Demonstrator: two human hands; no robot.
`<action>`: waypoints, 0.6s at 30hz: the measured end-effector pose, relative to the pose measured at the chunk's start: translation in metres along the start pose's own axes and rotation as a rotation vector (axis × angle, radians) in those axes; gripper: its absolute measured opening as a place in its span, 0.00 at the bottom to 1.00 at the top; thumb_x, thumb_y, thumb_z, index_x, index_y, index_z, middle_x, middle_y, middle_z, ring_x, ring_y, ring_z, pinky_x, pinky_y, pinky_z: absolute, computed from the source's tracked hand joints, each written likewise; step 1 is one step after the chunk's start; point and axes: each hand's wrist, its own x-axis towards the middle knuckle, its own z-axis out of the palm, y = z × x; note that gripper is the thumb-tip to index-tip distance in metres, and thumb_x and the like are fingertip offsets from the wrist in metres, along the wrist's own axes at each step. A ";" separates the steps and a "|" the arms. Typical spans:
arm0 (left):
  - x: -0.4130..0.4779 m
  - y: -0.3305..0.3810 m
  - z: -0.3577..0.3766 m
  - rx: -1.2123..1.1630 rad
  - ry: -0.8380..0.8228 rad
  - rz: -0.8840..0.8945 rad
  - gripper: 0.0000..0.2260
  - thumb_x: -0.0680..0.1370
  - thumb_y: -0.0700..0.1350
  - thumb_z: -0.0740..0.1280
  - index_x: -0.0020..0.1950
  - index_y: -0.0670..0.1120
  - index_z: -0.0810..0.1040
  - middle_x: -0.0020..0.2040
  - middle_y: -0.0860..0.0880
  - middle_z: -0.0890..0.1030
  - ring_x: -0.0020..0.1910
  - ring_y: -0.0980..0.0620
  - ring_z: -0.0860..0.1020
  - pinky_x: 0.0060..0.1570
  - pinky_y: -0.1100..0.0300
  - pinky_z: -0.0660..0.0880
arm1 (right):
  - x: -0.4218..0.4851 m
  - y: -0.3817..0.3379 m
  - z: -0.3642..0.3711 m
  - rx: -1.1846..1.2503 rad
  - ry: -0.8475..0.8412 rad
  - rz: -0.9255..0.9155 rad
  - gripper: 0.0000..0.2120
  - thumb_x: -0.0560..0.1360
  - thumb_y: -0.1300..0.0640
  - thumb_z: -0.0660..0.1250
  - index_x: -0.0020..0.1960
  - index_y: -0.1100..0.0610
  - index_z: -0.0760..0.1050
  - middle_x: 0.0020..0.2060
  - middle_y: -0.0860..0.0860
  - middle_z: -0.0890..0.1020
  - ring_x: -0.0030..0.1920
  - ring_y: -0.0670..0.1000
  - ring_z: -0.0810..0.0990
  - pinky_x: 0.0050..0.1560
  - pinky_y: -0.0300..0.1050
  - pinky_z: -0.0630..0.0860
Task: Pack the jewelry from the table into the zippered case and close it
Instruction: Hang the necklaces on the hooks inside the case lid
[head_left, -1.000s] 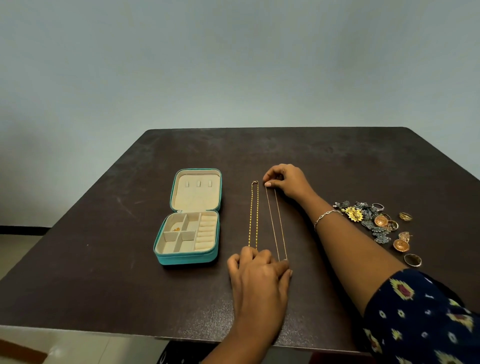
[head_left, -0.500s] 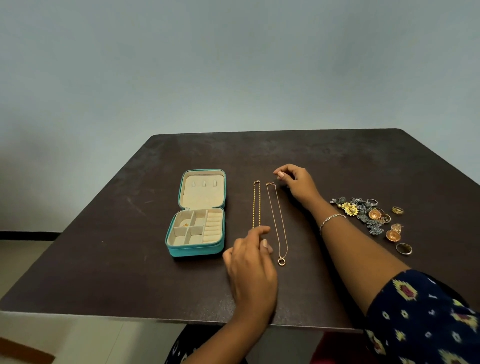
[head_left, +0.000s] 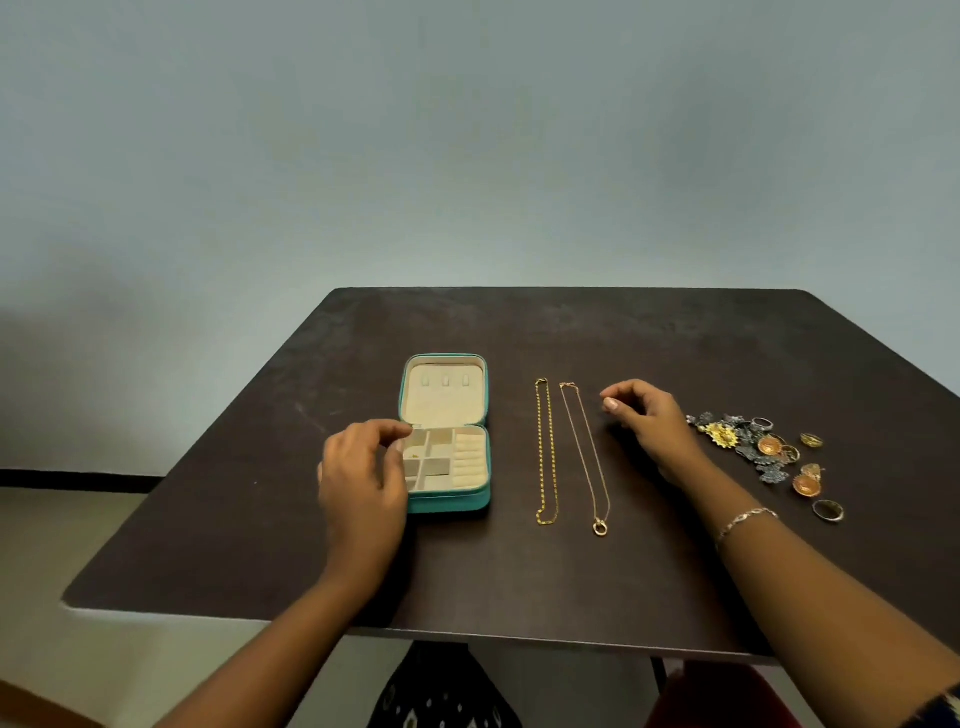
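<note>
Since the earlier frame, the left hand (head_left: 363, 478) has moved from the near ends of the necklaces toward 9 o'clock and now sits over the left edge of the case (head_left: 452, 501). The right hand (head_left: 649, 423) has come off the far end of the thin necklace (head_left: 587, 457) toward 3 o'clock. On the dark table (head_left: 571, 332), a pile of earrings and rings (head_left: 763, 449) lies at 3 o'clock of the right hand, just beside the wrist, and that wrist wears a bracelet (head_left: 745, 519). The left hand covers the left compartments of the case; the other compartments show unobstructed. The case lies at 9 o'clock of the necklaces, apart from them. It is open, with the lid folded back toward 12 o'clock and the tray toward 6 o'clock, so its long axis runs 12 to 6. A small gold item (head_left: 414, 456) sits in a left compartment. The gold chain (head_left: 545, 452) and the thin necklace lie side by side without touching, stretched along the 12-to-6 line, clasps at 12 o'clock. The thin necklace slants slightly toward 5 o'clock and ends in a ring pendant. Left hand: fingers curled, thumb and forefinger close together at the case edge; whether they grip it cannot be determined. Right hand: fingers loosely curled, holding nothing.
</note>
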 end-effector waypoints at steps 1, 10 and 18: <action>0.001 -0.006 -0.001 -0.024 0.000 -0.056 0.06 0.77 0.39 0.60 0.48 0.47 0.77 0.46 0.53 0.76 0.49 0.54 0.71 0.43 0.62 0.66 | -0.002 -0.005 0.001 0.040 0.013 0.011 0.08 0.76 0.61 0.64 0.43 0.49 0.75 0.42 0.49 0.79 0.48 0.52 0.77 0.47 0.47 0.74; 0.008 -0.026 0.006 -0.191 -0.122 -0.256 0.07 0.79 0.41 0.59 0.53 0.47 0.75 0.50 0.50 0.79 0.46 0.57 0.75 0.38 0.69 0.69 | -0.031 -0.098 0.069 -0.064 -0.184 -0.246 0.03 0.72 0.65 0.68 0.44 0.58 0.79 0.37 0.46 0.80 0.39 0.41 0.77 0.42 0.33 0.73; 0.004 -0.028 0.005 -0.191 -0.222 -0.258 0.17 0.78 0.36 0.59 0.64 0.51 0.69 0.55 0.55 0.76 0.54 0.56 0.76 0.50 0.58 0.77 | -0.036 -0.118 0.142 -0.408 -0.389 -0.299 0.06 0.72 0.60 0.68 0.47 0.56 0.82 0.45 0.51 0.84 0.46 0.47 0.79 0.51 0.43 0.75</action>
